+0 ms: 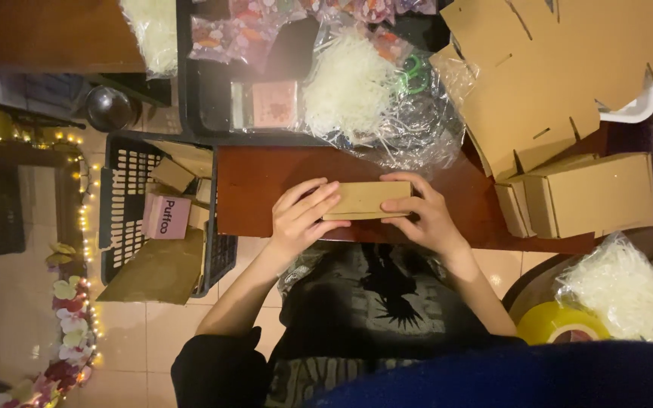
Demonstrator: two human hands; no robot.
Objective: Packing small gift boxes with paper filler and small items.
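Both my hands hold a small brown cardboard box [364, 199] over the near edge of a dark red table [258, 189]. My left hand [301, 217] grips its left end, fingers laid across the top. My right hand [421, 211] grips its right end, thumb underneath and fingers curled over the top. The box lies flat and looks closed.
Folded brown boxes [591, 194] and flat cardboard cut-outs [561, 68] lie at the right. A black tray [213, 113] behind holds white shredded filler [349, 83] in clear plastic and a small pink item [273, 104]. A black crate [126, 219] at left holds a pink box [168, 216]. Yellow tape roll [561, 323] sits lower right.
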